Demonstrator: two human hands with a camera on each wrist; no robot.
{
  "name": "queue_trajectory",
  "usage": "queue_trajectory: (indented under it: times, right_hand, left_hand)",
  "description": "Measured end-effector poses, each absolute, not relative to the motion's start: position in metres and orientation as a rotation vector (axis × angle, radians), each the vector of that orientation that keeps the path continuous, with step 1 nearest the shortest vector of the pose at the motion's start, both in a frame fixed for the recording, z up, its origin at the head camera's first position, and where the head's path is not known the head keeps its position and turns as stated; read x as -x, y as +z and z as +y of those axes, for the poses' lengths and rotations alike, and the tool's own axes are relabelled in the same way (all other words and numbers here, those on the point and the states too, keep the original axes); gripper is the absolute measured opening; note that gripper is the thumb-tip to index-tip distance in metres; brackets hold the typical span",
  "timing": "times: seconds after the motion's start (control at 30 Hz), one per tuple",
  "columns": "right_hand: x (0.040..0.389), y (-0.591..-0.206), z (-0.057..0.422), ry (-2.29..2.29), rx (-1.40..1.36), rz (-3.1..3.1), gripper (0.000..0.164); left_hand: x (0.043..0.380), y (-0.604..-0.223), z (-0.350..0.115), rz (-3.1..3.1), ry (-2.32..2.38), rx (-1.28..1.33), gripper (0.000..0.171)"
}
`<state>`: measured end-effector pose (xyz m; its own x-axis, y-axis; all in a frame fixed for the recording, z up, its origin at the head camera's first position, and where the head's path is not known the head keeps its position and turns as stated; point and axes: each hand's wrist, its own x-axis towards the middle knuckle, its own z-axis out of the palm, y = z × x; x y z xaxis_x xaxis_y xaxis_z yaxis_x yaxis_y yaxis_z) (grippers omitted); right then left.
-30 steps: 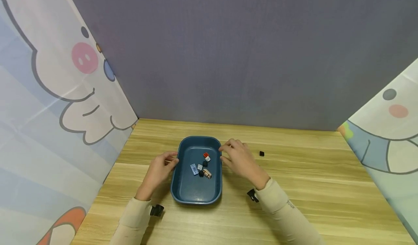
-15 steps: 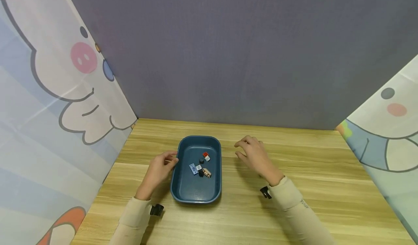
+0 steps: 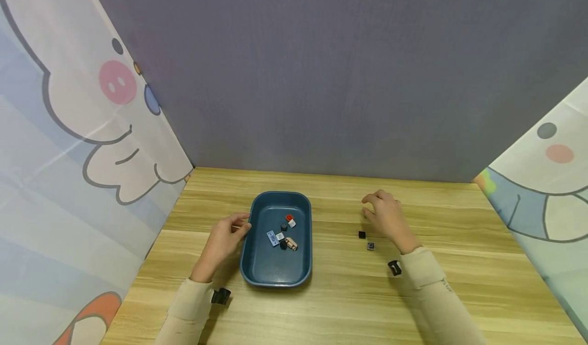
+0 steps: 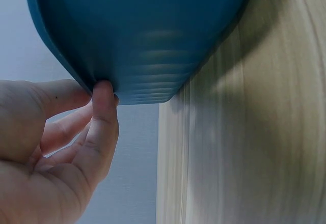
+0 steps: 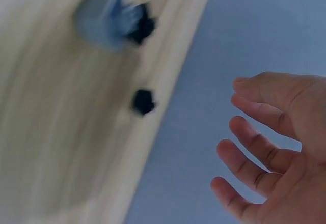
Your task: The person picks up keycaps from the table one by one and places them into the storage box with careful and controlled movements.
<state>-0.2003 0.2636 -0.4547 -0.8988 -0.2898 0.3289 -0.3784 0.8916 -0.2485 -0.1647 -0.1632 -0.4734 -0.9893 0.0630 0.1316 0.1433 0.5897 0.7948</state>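
Note:
My left hand [image 3: 226,237] pinches the left rim of a dark blue plastic tray [image 3: 275,278]. In the left wrist view its thumb and a finger meet at the edge of the tray wall [image 4: 153,46]. Inside lie a red toy brick [image 3: 289,217], a white piece [image 3: 291,223], a light blue printed tile [image 3: 272,238], a tan piece [image 3: 291,243] and small dark pieces. My right hand [image 3: 387,215] hovers over the table right of the tray, holding nothing, its fingers loosely bent and spread. Nearest it are a black piece [image 3: 362,235] and a grey studded brick [image 3: 370,246].
The wood-grain table [image 3: 331,304] ends at a grey panel [image 3: 303,79] behind. Cartoon-printed sheets [image 3: 50,192] stand at both sides. In the right wrist view, another black piece [image 5: 143,102] lies on the table. Black straps [image 3: 221,296] show at the wrists.
My right hand has moved from the tray's right rim out to the right, uncovering the grey brick and a black piece. A dark piece in the tray has shifted slightly. The left hand stays put.

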Motion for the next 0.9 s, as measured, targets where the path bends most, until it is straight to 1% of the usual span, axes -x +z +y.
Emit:
queue_trajectory:
  times: [0.2, 0.4, 0.9]
  right_hand:
    - [0.202, -0.469, 0.278, 0.434, -0.411, -2.923, 0.024]
    - [0.205, -0.475, 0.284, 0.452, -0.345, -3.033, 0.026]
    - [0.208, -0.481, 0.283, 0.433, -0.349, -3.051, 0.026]
  left_hand:
    - [0.165, -0.475, -0.164, -2.718, -1.381, 0.181, 0.027]
    - [0.164, -0.475, -0.164, -2.717, -1.366, 0.186, 0.027]
    - [0.164, -0.475, -0.165, -2.717, -1.381, 0.182, 0.027]
